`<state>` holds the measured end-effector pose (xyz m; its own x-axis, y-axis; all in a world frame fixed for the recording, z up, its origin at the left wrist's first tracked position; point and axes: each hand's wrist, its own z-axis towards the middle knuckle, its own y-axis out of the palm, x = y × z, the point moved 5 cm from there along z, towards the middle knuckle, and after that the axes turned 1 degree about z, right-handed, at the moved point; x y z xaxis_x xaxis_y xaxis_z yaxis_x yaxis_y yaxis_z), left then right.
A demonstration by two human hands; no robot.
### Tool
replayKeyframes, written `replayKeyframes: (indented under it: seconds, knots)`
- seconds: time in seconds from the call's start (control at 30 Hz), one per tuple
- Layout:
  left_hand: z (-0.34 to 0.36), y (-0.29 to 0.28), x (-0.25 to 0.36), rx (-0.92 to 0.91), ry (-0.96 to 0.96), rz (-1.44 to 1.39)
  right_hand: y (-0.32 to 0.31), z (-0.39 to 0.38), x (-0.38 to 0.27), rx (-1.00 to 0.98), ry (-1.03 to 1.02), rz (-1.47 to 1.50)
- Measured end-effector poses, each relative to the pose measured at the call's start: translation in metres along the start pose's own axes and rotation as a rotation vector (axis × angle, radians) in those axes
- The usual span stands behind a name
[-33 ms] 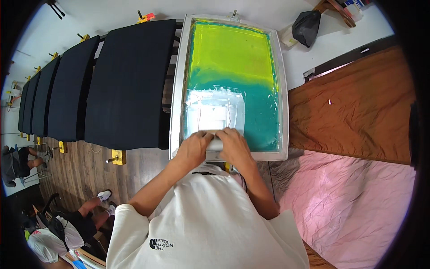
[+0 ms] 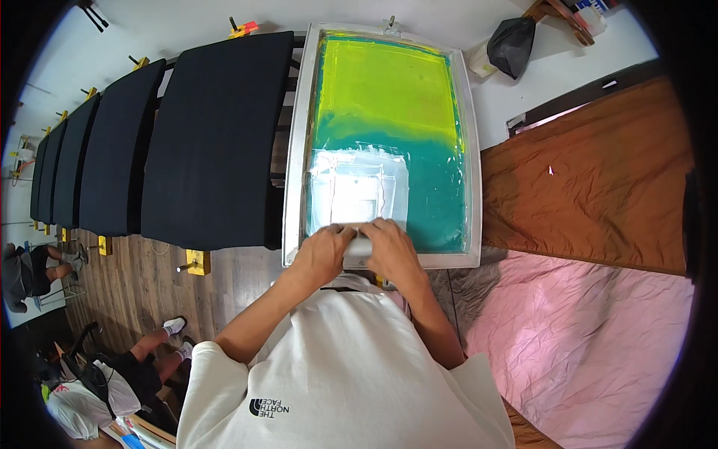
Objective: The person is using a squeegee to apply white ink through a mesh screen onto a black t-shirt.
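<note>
My left hand (image 2: 321, 258) and my right hand (image 2: 389, 251) grip a pale squeegee (image 2: 359, 243) at the near end of a silver-framed printing screen (image 2: 471, 187), fingers curled over its top. Yellow-green ink (image 2: 385, 82) covers the screen's far half, with teal (image 2: 430, 194) on the nearer half. A bright whitish patch with faint outlines (image 2: 351, 183) lies left of centre, just beyond the squeegee. The squeegee's blade is hidden by my hands.
Black padded pallets (image 2: 209, 142) on yellow clamps (image 2: 196, 262) stretch leftward. Brown sheeting (image 2: 583, 179) and pink sheeting (image 2: 568, 329) lie rightward. A black bag (image 2: 511, 46) sits at back right. Two seated people (image 2: 97, 389) are at lower left and far left (image 2: 26, 277).
Both my hands and the squeegee have moved a little toward my body, down the screen. The rest looks the same.
</note>
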<state>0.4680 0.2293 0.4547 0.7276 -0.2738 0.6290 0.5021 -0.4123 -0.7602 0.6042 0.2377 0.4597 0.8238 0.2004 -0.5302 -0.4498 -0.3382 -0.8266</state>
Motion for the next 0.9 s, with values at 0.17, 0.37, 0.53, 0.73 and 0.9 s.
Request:
replayKeyframes:
  seconds: [0.17,0.37,0.53,0.73,0.9]
  knots:
    - [0.028,-0.014,-0.016,-0.226,-0.004,0.056,-0.014,0.023,0.002,-0.263,0.063,0.063]
    - [0.105,-0.048,-0.026,0.014,0.008,0.016,-0.052,0.1,0.023,-0.116,0.049,-0.095]
    - [0.074,-0.024,-0.025,0.288,0.149,-0.065,-0.018,0.078,0.031,0.083,-0.061,-0.076]
    - [-0.017,0.021,0.0,0.055,0.081,0.088,0.006,-0.017,0.0,0.117,-0.05,0.015]
    - [0.024,-0.019,-0.002,-0.037,0.017,0.183,-0.019,0.019,0.0,-0.178,0.063,-0.028]
